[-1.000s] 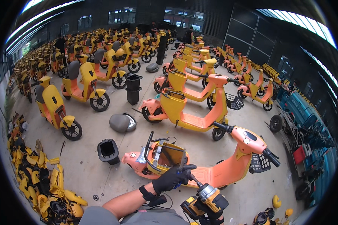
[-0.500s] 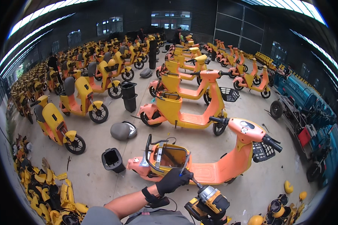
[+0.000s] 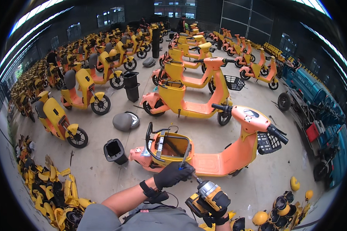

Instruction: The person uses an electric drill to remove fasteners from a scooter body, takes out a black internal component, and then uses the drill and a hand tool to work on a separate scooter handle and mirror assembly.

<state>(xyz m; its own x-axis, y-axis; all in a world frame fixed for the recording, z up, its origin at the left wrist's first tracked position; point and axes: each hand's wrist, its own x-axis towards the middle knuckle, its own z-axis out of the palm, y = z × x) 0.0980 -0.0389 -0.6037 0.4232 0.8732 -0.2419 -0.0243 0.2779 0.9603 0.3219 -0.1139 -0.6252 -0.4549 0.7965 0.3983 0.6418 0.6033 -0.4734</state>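
Observation:
My left hand (image 3: 172,174), in a black glove, is closed round a thin metal tool (image 3: 186,154) with some blue near the grip and is at the bit (image 3: 196,178) of a yellow-and-black power driver (image 3: 209,195). Gloved too, my right hand (image 3: 216,216) grips the driver low in the frame, partly hidden behind it. Just beyond them stands a pink-and-yellow scooter (image 3: 219,163) without a seat, its yellow seat well (image 3: 162,146) open, with a black grab rail at the rear and a black front basket (image 3: 267,142).
Rows of scooters (image 3: 185,106) fill the hall, with people (image 3: 181,25) among them. A black bin (image 3: 113,154) and grey seat (image 3: 121,123) lie on the floor. Yellow parts pile (image 3: 54,192) at lower left, helmet-like parts (image 3: 260,218) lower right, teal bodies (image 3: 310,96) at right.
The view has shifted, the background sliding a little. Both my hands, with the driver and thin tool, stay together, slightly higher in the frame than a second ago.

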